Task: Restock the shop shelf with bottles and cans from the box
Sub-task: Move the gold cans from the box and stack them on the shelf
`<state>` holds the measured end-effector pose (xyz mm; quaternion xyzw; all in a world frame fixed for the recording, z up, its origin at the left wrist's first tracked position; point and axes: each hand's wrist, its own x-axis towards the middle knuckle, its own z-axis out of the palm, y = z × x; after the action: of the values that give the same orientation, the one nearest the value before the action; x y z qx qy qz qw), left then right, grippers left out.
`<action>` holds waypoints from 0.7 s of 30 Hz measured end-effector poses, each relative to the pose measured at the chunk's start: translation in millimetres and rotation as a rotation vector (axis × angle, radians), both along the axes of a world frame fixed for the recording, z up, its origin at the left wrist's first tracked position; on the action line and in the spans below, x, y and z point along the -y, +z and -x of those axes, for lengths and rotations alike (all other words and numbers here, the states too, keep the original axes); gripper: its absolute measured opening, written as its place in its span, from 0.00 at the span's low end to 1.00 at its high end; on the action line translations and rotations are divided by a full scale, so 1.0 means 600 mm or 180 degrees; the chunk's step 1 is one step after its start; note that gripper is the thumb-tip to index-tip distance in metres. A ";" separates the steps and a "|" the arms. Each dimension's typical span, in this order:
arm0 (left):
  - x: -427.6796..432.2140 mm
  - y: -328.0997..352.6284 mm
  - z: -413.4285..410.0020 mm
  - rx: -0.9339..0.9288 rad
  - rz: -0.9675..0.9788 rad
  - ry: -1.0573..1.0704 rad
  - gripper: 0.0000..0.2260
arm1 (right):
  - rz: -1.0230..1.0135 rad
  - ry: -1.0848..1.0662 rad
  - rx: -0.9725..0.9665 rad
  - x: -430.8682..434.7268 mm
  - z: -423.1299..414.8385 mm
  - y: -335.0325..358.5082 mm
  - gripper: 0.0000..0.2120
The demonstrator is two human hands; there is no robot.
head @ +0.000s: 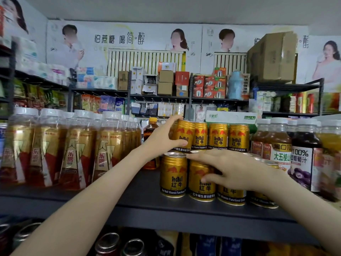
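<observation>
Head view, near to far: on the shelf [129, 198], the right hand [234, 170] lies cupped over a bottom-row gold can [202, 182] at four o'clock, steadying it. Behind, at one o'clock, the left hand [162, 137] wraps an upper can [184, 135]; it should settle squarely on the lids below before release.

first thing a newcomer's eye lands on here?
The gold Red Bull cans stacked two high at mid-shelf. The left hand grips the upper row's leftmost can; the right hand rests on the lower row. Left of them stands a block of white-capped amber bottles.
</observation>
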<state>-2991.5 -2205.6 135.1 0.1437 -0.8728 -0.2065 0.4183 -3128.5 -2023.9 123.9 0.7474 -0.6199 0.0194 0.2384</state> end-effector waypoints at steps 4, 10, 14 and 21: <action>0.003 -0.004 -0.007 -0.0107 -0.0085 -0.0002 0.31 | 0.0065 -0.0130 -0.0191 -0.004 -0.003 -0.011 0.39; 0.018 -0.010 -0.021 -0.0257 -0.0310 0.0038 0.28 | 0.0126 -0.0113 -0.0062 0.000 0.000 -0.011 0.40; 0.011 -0.015 -0.019 -0.0098 -0.0478 -0.0134 0.34 | 0.0137 -0.0098 -0.0103 0.001 -0.001 -0.014 0.39; 0.010 -0.023 -0.019 -0.0021 -0.0450 -0.0140 0.42 | 0.0104 -0.0275 0.0024 0.000 -0.005 -0.012 0.39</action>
<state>-2980.1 -2211.7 121.6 0.1530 -0.8576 -0.2772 0.4053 -3125.8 -2023.7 116.6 0.7158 -0.6520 0.0220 0.2489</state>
